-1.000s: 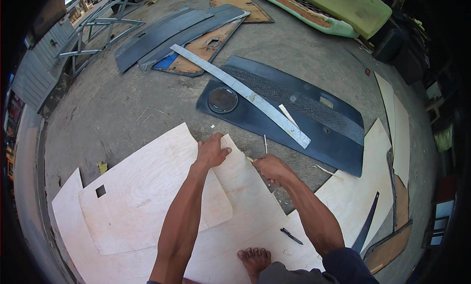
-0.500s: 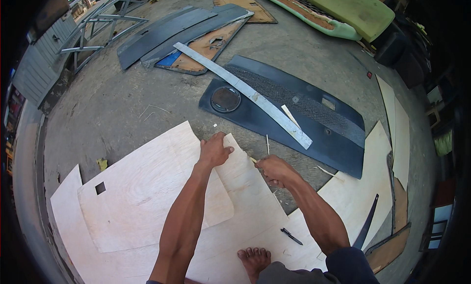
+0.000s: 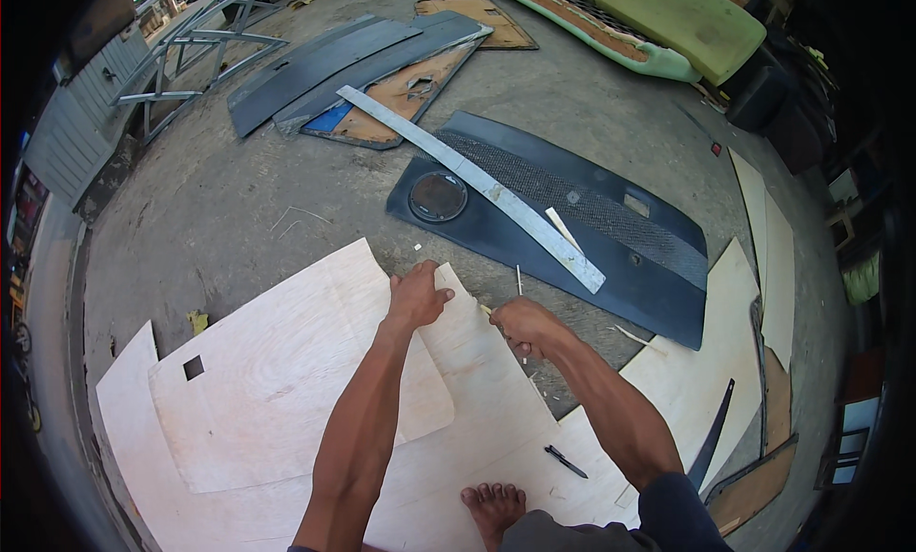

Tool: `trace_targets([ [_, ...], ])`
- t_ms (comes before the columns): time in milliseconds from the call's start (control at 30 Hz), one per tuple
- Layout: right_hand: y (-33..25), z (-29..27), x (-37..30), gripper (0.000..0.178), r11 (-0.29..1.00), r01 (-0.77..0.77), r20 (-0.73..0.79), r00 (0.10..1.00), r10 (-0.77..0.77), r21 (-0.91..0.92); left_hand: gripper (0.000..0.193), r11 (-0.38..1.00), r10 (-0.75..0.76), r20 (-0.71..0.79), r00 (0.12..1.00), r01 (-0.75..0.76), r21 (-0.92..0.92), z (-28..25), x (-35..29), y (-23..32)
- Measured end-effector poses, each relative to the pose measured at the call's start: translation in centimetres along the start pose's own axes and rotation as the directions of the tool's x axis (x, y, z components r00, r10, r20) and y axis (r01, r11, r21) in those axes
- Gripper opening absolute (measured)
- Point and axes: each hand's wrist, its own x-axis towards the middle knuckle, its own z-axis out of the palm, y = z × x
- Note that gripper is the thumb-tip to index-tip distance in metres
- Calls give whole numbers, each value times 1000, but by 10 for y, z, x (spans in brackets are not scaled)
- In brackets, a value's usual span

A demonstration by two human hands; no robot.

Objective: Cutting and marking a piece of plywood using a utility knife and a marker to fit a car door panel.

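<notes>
My left hand [image 3: 417, 294] grips the far edge of a pale plywood sheet [image 3: 477, 371], its fingers curled over the rim and its thumb out to the right. At that sheet's right edge, my right hand [image 3: 528, 325] is closed around a small yellow tool [image 3: 487, 310]; most of it is hidden in the fist, so its kind is unclear. Left of my hands, a cut plywood panel [image 3: 286, 380] with a small square hole lies over the sheet. A black pen [image 3: 566, 461] rests on the sheet near my bare foot.
Beyond my hands lies a dark door panel [image 3: 572, 189] with a round speaker opening, a long metal strip [image 3: 496, 194] across it. A handsaw blade [image 3: 714, 436] lies on plywood at right. Farther off are old trim panels [image 3: 353, 75], a metal frame [image 3: 200, 51] and a green seat [image 3: 668, 22].
My right hand has shifted slightly up and left along the sheet's right edge, with the yellow tool in it. My left hand has stayed in place.
</notes>
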Motion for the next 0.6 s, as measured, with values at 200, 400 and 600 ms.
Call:
trace_targets([
  [200, -10, 2, 1, 26, 999, 10, 10, 1000, -9, -46, 57, 1000, 15, -19, 1000, -15, -5, 1, 1, -5],
  [400, -5, 4, 16, 24, 999, 42, 9, 999, -42, -14, 57, 1000, 23, -30, 999, -23, 0, 6, 2, -5],
  [600, -13, 4, 4, 23, 999, 30, 7, 1000, -30, -42, 58, 1000, 19, -32, 999, -19, -2, 6, 3, -5],
])
